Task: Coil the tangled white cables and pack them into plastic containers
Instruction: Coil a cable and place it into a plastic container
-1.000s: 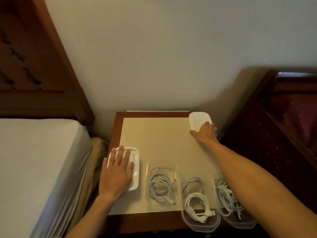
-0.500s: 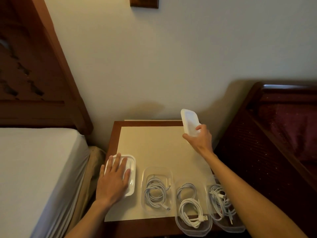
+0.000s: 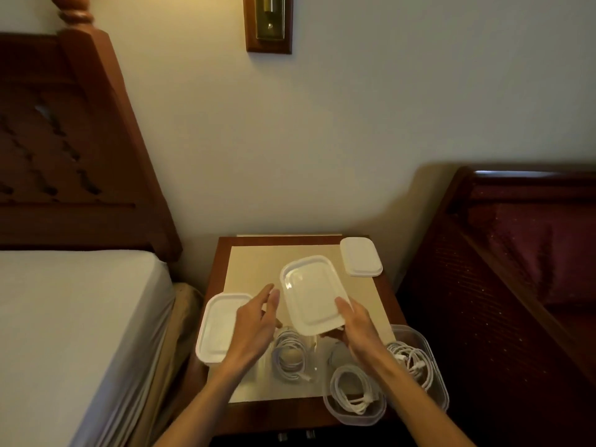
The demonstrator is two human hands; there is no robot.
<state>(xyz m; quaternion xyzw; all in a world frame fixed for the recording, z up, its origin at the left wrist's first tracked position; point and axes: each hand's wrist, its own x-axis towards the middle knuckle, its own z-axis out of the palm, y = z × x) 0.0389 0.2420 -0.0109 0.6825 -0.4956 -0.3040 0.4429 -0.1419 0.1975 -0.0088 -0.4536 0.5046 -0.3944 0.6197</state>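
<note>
Change: the white lid (image 3: 311,296) that was held up near the back right corner half a second ago is now brought to the middle, above the nightstand (image 3: 222,256). The left hand (image 3: 254,330) has been lifted from the closed container (image 3: 219,327) and is now beside the lid.
Lids: three are counted; one in the hand, one on the closed container at the left, one lying flat (image 3: 361,257) at the back right corner.
Containers: four are counted; one closed, three open.
Cables: three white coils are seen, one in each open container: the middle one (image 3: 290,359), the front one (image 3: 353,391) and the right one (image 3: 411,361).
Right hand: the lid is grasped by the right hand (image 3: 358,330) at its near right corner, thumb on top.
Left hand: nothing is held; the fingers are loosely spread, just beside the left edge of the lid.
Lid and grip: the lid is tilted and extends up and left from the right hand, over the middle container (image 3: 314,359).
</note>
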